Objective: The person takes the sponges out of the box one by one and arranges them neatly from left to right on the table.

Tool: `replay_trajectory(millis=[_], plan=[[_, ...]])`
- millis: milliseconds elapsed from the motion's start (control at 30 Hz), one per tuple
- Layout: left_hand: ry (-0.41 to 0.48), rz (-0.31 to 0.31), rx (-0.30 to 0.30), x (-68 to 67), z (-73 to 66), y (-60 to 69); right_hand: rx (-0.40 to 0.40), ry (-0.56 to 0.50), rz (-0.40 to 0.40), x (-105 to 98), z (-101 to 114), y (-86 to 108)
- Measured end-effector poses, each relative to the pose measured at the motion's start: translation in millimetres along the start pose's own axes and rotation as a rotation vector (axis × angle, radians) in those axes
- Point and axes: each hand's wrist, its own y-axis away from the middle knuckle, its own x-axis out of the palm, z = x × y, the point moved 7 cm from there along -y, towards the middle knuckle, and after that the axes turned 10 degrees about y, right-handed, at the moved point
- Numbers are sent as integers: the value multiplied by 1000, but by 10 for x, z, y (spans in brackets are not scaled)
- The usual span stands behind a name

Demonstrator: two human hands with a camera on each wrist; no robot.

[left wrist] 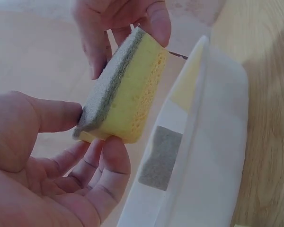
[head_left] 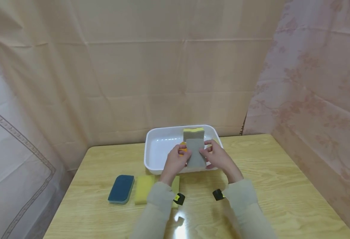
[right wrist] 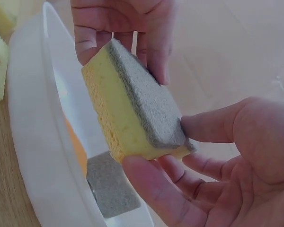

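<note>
Both hands hold one yellow sponge with a grey scouring side [head_left: 196,154] over the front of a white tray [head_left: 160,130]. The left hand [head_left: 175,161] pinches one edge, its thumb on the grey face and fingers on the yellow side. On the opposite edge the right hand [head_left: 218,156] pinches it the same way. Tilted between them, the sponge [left wrist: 128,90] shows its porous yellow edge in the left wrist view. Inside the tray is another grey-faced sponge [right wrist: 111,184]. An orange thing [head_left: 183,149], partly hidden by the left hand, also shows there.
Left of the arms, a dark blue sponge [head_left: 121,188] and a yellow sponge [head_left: 144,189] lie on the wooden table [head_left: 282,186]. Another yellow piece [head_left: 175,184] is partly covered by the left sleeve. A beige curtain [head_left: 169,73] hangs behind the tray.
</note>
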Motion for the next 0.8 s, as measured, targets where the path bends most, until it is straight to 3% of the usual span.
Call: replay_trajectory(millis=[100,367,800], plan=[[21,-6,2,-4,-8,61,-1,1,-13,8,14,68],[8,1,-68,-47,65,234,-4,-1,-26,95,6,221],[-33,16,-46,-139,111,416,25,6,-46,239,19,365]])
